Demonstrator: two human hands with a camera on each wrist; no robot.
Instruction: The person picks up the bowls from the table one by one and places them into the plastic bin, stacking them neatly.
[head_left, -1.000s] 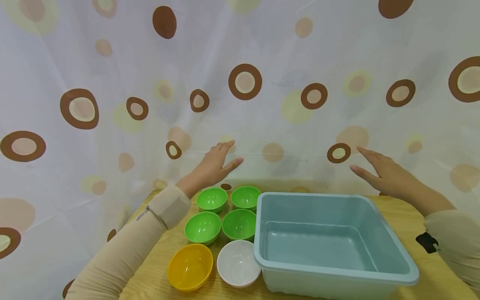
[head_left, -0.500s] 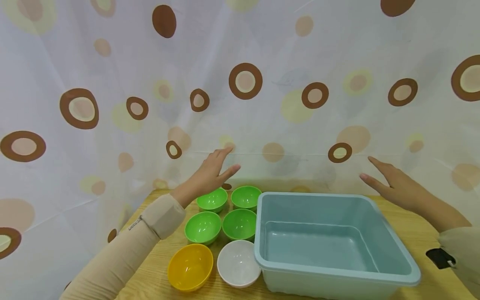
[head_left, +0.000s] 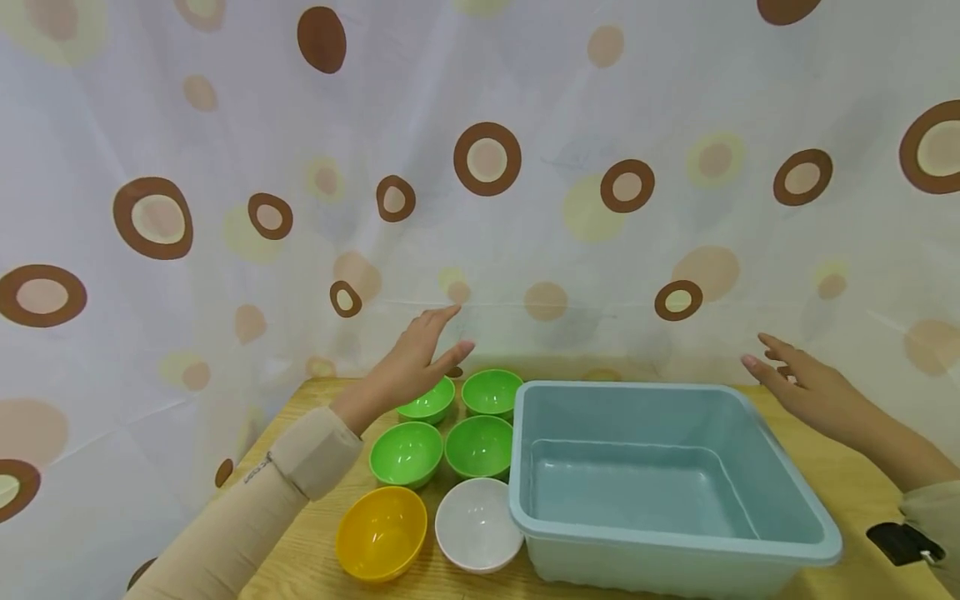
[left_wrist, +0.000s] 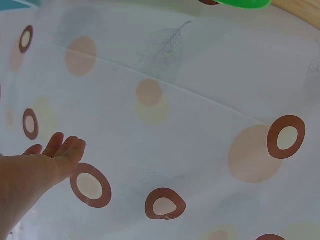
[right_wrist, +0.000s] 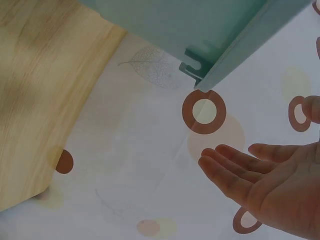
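My left hand (head_left: 408, 358) hovers above the far green bowls with its fingers extended and thumb apart, holding nothing. Below it, in the head view, stand several green bowls: near-left (head_left: 407, 455), near-right (head_left: 480, 448), far-right (head_left: 492, 393) and far-left (head_left: 431, 404), the last partly covered by the hand. In front of them sit a yellow bowl (head_left: 382, 534) and a white bowl (head_left: 478, 527). To the right is a large pale blue basin (head_left: 675, 540), nothing visible inside. My right hand (head_left: 817, 392) is raised beyond its right side, fingers loosely bent, holding nothing; the right wrist view shows its palm (right_wrist: 285, 200).
Everything stands on a light wooden table (head_left: 300, 533). A white curtain (head_left: 525, 250) with brown and yellow circles hangs behind and along the left. The white bowl sits close against the basin's left wall. A black strap piece (head_left: 900, 543) shows by the right sleeve.
Both hands have come down a little. The right hand has shifted to the right and its fingers are more bent; the left has drifted slightly left. Bowls and basin have stayed in place.
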